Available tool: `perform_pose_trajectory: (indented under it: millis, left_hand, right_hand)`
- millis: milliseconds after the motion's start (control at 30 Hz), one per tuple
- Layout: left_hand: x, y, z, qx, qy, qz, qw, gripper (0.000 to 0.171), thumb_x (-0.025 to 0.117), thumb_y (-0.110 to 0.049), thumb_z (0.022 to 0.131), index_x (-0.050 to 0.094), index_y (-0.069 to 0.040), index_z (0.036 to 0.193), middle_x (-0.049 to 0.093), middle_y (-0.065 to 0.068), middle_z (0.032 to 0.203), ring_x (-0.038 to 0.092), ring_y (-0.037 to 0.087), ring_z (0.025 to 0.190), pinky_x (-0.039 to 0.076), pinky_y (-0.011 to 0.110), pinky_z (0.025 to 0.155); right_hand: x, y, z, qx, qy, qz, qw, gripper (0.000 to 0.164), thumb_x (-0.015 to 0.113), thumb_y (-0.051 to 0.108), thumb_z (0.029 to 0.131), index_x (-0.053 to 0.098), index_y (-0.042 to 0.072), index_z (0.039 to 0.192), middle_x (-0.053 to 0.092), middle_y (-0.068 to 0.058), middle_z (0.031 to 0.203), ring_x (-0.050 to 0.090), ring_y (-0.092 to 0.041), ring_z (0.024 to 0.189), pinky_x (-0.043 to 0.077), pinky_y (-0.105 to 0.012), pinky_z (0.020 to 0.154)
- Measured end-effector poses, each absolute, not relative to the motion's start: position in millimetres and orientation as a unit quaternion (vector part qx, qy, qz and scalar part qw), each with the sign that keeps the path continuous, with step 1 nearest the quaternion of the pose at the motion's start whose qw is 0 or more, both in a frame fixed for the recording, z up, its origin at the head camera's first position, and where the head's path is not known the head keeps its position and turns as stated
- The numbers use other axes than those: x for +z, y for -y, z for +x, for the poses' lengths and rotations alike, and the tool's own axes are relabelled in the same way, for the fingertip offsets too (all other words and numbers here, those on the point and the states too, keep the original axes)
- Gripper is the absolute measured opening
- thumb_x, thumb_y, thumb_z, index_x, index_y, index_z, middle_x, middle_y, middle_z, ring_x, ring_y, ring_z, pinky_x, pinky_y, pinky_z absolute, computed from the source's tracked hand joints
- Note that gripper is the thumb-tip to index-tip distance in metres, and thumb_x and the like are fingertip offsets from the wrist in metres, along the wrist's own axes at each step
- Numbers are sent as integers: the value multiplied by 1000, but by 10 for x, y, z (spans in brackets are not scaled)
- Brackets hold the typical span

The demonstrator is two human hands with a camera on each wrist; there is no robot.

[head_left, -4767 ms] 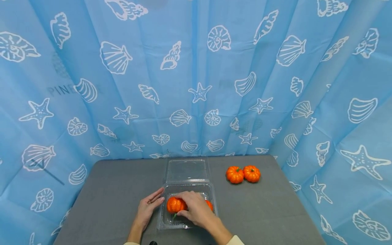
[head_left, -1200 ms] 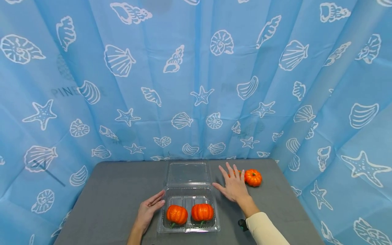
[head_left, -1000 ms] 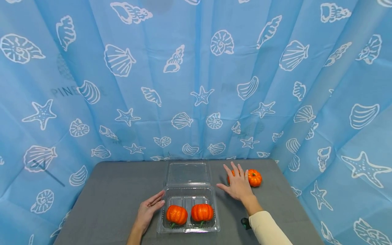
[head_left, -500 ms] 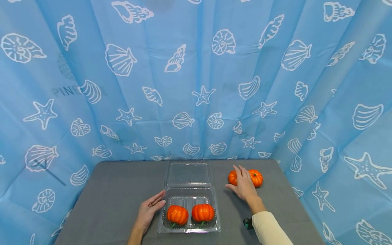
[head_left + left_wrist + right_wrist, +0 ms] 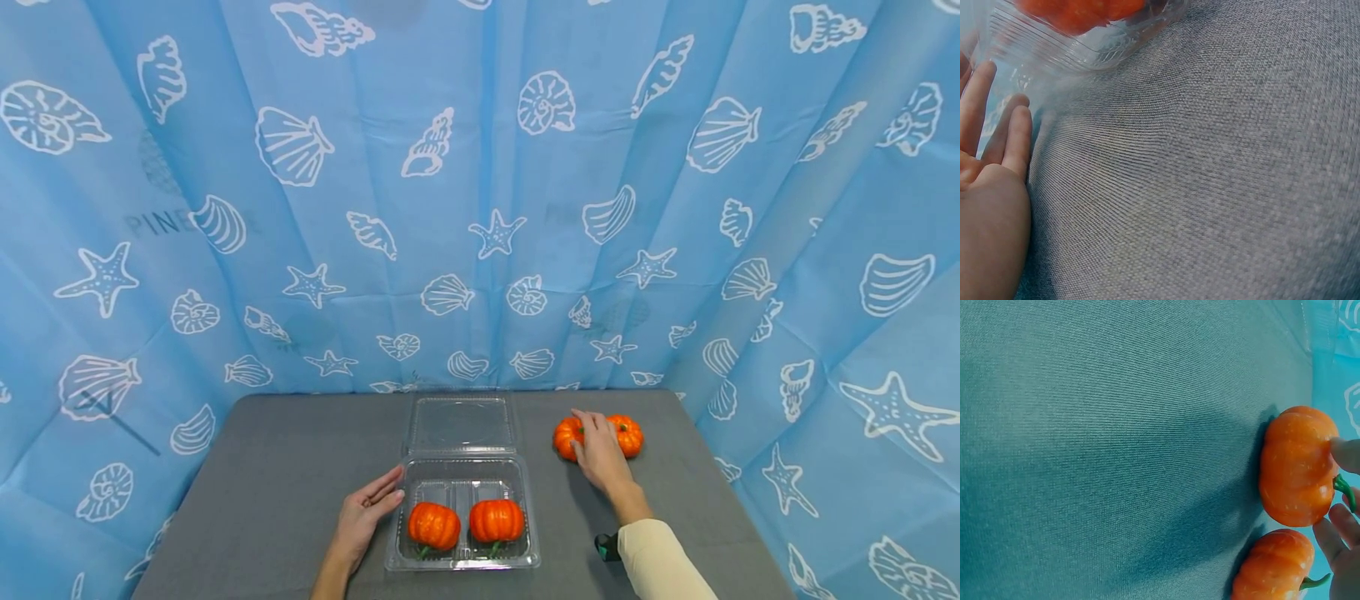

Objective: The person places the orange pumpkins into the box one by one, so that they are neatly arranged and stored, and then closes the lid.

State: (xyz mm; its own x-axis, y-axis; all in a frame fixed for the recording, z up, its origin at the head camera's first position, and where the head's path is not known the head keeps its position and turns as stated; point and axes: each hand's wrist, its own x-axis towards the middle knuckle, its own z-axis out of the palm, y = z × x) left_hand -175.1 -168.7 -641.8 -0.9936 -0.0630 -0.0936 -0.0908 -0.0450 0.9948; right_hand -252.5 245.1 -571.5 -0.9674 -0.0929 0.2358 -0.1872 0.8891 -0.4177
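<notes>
Two small orange pumpkins, one at left (image 5: 434,526) and one at right (image 5: 497,521), sit side by side in a clear plastic clamshell container (image 5: 462,565), its lid (image 5: 461,421) folded back. At the container's left wall, my left hand (image 5: 362,518) rests with fingers extended. My right hand (image 5: 604,458) grips the left one of two more pumpkins on the table: in the right wrist view the thumb lies on one side of this pumpkin (image 5: 1297,465) and the fingers on the other, near its green stem. Its neighbour (image 5: 1272,565) sits beside it.
A grey cloth covers the table (image 5: 300,467). Behind and at the sides hangs a blue curtain (image 5: 480,183) with white shell prints. A small dark object (image 5: 606,547) shows by the right sleeve.
My right hand has left the pumpkins in the container, moved right to the table pumpkins and closed its thumb and fingers round the left one. My left hand has stayed put.
</notes>
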Motion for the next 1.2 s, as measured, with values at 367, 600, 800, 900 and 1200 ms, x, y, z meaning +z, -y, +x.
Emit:
perform_pose_trajectory:
  millis: [367, 600, 800, 900, 1200]
  left_hand:
    - [-6430, 1710, -1754, 731, -679, -64, 19, 48, 77, -10, 90, 65, -5, 137, 66, 14, 138, 65, -6, 113, 53, 13, 91]
    - [-6421, 1701, -1752, 728, -683, -63, 20, 50, 78, -13, 90, 65, -6, 138, 66, 13, 138, 65, -6, 114, 52, 12, 92]
    - [-6434, 1709, -1765, 727, -683, -67, 25, 51, 78, -14, 89, 65, -8, 138, 65, 13, 139, 65, -6, 114, 52, 12, 92]
    - [-6436, 1710, -1763, 727, -683, -63, 22, 51, 78, -14, 90, 64, -6, 138, 65, 14, 139, 66, -5, 114, 52, 12, 91]
    - [-6425, 1690, -1747, 722, -690, -55, 7, 51, 77, -14, 90, 63, -1, 138, 66, 15, 137, 66, -6, 112, 53, 11, 89]
  right_hand:
    - [-5754, -2489, -2516, 243, 963, 53, 106, 67, 83, 11, 84, 52, 0, 143, 55, -29, 131, 47, -48, 117, 42, -60, 103]
    - [-5756, -2485, -2481, 254, 964, 21, 78, 74, 87, 21, 81, 53, -1, 143, 46, -26, 126, 43, -44, 114, 43, -59, 98]
    - [-5824, -2484, -2430, 284, 955, 6, 79, 69, 87, 20, 81, 54, 0, 139, 40, -28, 131, 43, -48, 120, 43, -63, 101]
    - [-5860, -2481, -2408, 311, 948, -7, 64, 70, 85, 20, 84, 49, 5, 142, 39, -29, 135, 49, -50, 120, 44, -66, 101]
    - [-5961, -2484, -2381, 331, 943, -11, 32, 78, 83, 30, 86, 42, 12, 150, 45, -30, 138, 56, -48, 120, 45, -65, 104]
